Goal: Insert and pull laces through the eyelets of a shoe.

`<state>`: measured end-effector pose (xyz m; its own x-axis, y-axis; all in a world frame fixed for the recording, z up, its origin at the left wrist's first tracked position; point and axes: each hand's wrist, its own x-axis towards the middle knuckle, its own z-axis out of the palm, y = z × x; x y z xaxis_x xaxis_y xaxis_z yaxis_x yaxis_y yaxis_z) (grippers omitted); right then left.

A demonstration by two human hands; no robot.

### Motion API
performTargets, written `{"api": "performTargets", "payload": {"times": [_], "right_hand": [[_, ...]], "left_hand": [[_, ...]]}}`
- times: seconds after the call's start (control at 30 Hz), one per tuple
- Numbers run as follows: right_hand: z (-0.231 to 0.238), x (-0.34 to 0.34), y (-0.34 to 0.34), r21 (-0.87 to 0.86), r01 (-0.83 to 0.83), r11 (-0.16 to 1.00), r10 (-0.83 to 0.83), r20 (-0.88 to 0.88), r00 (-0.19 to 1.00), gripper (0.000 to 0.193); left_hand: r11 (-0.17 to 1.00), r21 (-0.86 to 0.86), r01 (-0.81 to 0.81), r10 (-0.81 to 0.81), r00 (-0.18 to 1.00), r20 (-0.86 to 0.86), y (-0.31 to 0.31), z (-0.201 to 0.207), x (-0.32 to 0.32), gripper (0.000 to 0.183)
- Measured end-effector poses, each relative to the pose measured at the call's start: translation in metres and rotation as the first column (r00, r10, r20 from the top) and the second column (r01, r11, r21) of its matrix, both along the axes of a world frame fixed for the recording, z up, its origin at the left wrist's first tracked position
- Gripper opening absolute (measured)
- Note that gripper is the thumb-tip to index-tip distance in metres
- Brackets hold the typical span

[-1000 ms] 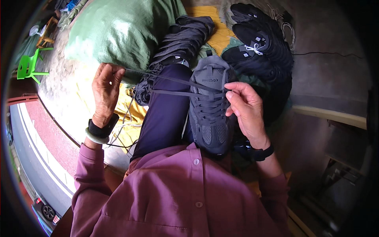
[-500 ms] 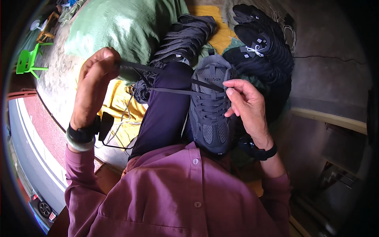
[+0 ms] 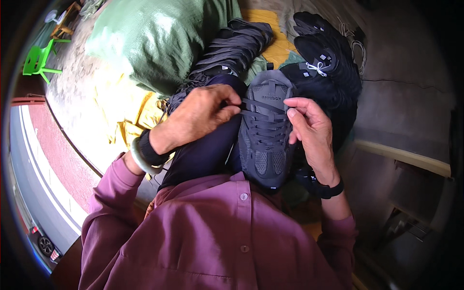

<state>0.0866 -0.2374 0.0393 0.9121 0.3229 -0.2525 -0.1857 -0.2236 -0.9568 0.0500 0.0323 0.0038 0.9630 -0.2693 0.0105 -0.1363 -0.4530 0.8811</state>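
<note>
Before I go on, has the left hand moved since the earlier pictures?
Yes. Judged against the green sack, the left hand has moved rightward and slightly down the picture, close to the gray shoe.

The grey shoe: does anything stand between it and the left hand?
Nothing visible stands in the way; only the dark lace runs between the left hand and the grey shoe.

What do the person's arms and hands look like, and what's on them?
The sleeves are plain purple-pink. The left hand has no glove; its wrist has a black band and a smooth, pale bangle. The right hand has no glove either, with a dark wristband.
</note>
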Motion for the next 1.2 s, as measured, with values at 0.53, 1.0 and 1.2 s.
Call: {"api": "performTargets", "payload": {"times": [0.53, 1.0, 1.2], "right_hand": [[0.040, 0.034, 0.061, -0.383, -0.380, 0.842, 0.520, 0.388, 0.761, 0.018], [0.014, 0.052, 0.111, -0.032, -0.893, 0.449, 0.887, -0.107, 0.449, 0.043], [0.037, 0.064, 0.090, -0.345, -0.779, 0.523, 0.851, 0.167, 0.497, 0.026]], "left_hand": [[0.980, -0.197, 0.039, -0.119, 0.903, -0.412, 0.065, 0.016, -0.018, 0.026], [0.926, -0.249, 0.284, -0.329, 0.930, -0.163, 0.053, 0.055, -0.025, 0.027], [0.939, -0.207, 0.276, -0.293, 0.955, -0.053, 0.063, 0.041, -0.036, 0.026]]}}
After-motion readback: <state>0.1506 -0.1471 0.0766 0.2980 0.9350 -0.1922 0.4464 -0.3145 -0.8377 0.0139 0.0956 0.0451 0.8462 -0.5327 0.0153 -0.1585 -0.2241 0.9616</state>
